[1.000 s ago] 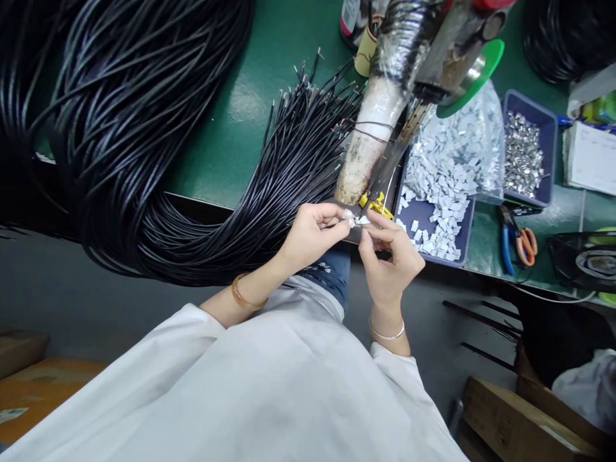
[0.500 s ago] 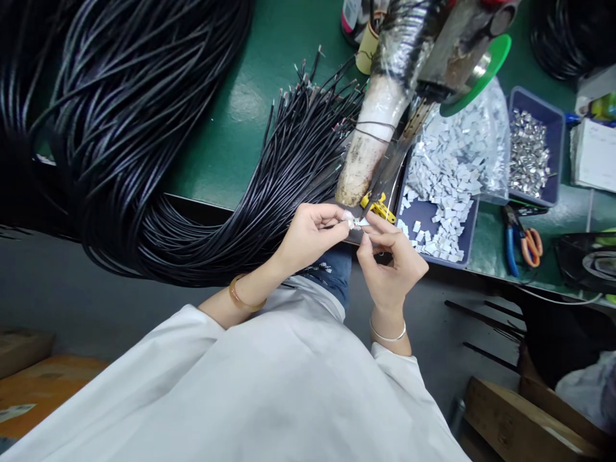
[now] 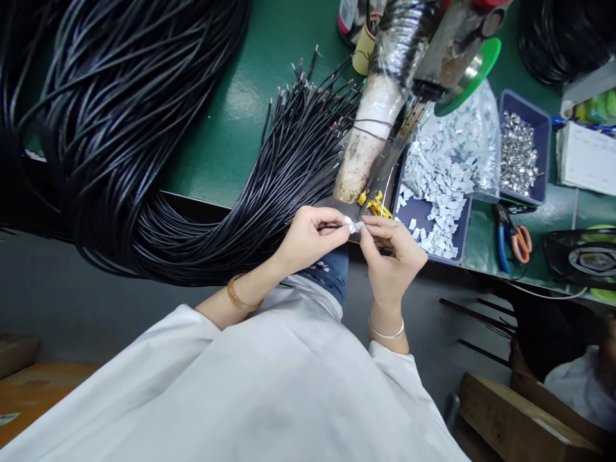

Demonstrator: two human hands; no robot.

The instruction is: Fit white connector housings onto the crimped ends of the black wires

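My left hand is closed in a pinch at the table's front edge. Between its thumb and forefinger sits a small silvery connector piece, too small to make out exactly. From the right, my right hand pinches the other end of that piece, its remaining fingers curled. Black cables fan out beyond my left hand, stripped ends pointing away from me. Just past the fingertips lies a yellow tool, partly under a dark arm. A tray of small pale flat pieces stands beside my right hand.
A wrapped white tube and a machine arm with a green disc lean over the work spot. A second tray holds small metal shells. Pliers lie at the right edge. Cardboard boxes stand below.
My right hand's thumb and forefinger have come together on the small piece, closer to the left fingertips. The whole view has shifted slightly; my left hand stays at the same spot.
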